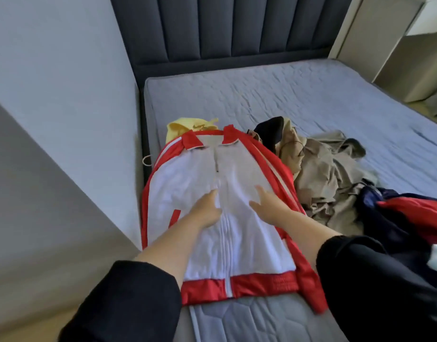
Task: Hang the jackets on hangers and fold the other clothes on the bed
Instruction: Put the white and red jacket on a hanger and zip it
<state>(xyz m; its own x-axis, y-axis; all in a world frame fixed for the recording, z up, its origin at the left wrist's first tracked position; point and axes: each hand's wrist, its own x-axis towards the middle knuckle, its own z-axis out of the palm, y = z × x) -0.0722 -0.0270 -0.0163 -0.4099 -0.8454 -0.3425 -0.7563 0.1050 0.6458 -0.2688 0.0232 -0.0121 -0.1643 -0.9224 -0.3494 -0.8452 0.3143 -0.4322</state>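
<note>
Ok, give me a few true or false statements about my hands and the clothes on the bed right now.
Both hands, left hand and right hand, lie flat on the white and red jacket. True.
The jacket is unzipped and spread wide open. False: it is zipped most of the way up.
A yellow garment lies past the jacket's collar. True.
The beige clothes are folded in a neat stack. False: they lie crumpled to the jacket's right.

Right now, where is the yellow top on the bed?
In the head view the yellow top lies near the left edge of the bed, just beyond the collar of the red and white jacket, with the beige clothes to its right.
</note>
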